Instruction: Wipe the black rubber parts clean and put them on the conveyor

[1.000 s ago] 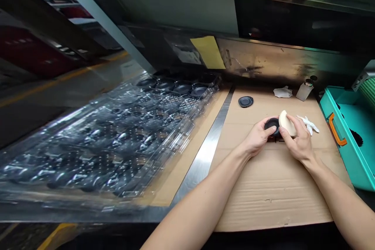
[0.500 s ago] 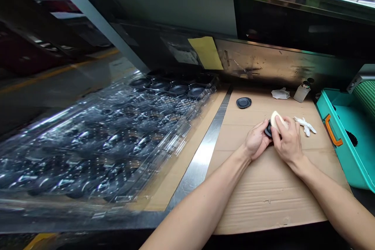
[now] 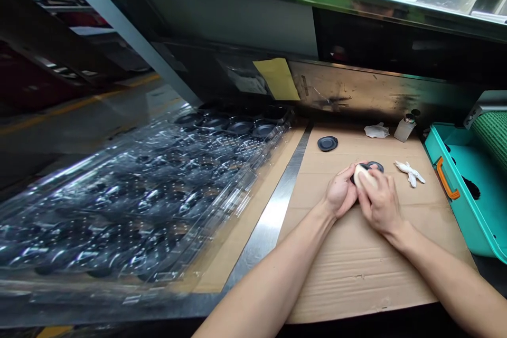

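Observation:
My left hand [image 3: 339,194] grips a small black round part [image 3: 374,165] on the cardboard sheet [image 3: 356,253]. My right hand [image 3: 379,202] is closed on a cream-coloured pad [image 3: 362,174] and presses it onto the part. Both hands meet over the middle of the cardboard. A second black round part [image 3: 327,143] lies free on the cardboard, farther back and to the left.
Clear plastic trays [image 3: 158,190] holding several black parts stretch over the left of the bench. A metal strip [image 3: 277,206] divides them from the cardboard. A teal bin [image 3: 471,190] stands at the right. A small bottle [image 3: 404,128], a crumpled wipe [image 3: 376,130] and a white scrap [image 3: 410,172] lie at the back.
My right hand has brought the cream pad leftward and down over the black part, which is now mostly covered. My left hand has kept its grip.

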`<state>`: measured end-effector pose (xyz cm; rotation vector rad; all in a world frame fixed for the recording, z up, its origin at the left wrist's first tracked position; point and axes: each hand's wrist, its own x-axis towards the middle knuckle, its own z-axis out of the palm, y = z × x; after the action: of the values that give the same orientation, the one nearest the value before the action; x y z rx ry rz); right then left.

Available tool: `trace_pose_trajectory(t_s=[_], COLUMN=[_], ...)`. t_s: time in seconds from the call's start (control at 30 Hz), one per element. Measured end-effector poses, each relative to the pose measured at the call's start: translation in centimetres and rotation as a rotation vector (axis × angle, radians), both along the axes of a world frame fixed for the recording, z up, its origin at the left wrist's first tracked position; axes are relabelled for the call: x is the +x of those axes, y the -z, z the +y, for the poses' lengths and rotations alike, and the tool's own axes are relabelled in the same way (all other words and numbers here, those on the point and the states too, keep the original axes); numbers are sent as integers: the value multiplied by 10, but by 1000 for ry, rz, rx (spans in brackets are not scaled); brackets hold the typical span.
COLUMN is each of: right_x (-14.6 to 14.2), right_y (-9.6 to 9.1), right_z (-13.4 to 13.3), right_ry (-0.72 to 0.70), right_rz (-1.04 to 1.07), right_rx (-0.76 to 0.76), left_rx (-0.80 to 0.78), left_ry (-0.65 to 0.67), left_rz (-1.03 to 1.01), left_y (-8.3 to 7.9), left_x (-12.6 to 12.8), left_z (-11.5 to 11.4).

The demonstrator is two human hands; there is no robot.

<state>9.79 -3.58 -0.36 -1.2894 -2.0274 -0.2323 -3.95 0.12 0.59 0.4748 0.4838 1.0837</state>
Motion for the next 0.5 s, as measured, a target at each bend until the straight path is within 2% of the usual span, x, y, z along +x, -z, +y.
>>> trace_pose_trajectory(t_s=[0.13, 0.2, 0.3, 0.5], right_x=[25, 36, 41, 24], right_y=[-4, -9, -16, -13], right_z=[18, 22, 17, 1], right_ry=[208, 225, 173, -44], right_rz=[142, 243, 327, 197], right_rx=[26, 58, 53, -162], left_rx=[-19, -41, -86, -76], left_ry=[9, 44, 57, 46], left_rz=[-22, -43, -64, -36], left_y=[-1, -1, -1, 3], left_x=[-2, -3, -5, 0], left_z=[1, 2, 4, 3])
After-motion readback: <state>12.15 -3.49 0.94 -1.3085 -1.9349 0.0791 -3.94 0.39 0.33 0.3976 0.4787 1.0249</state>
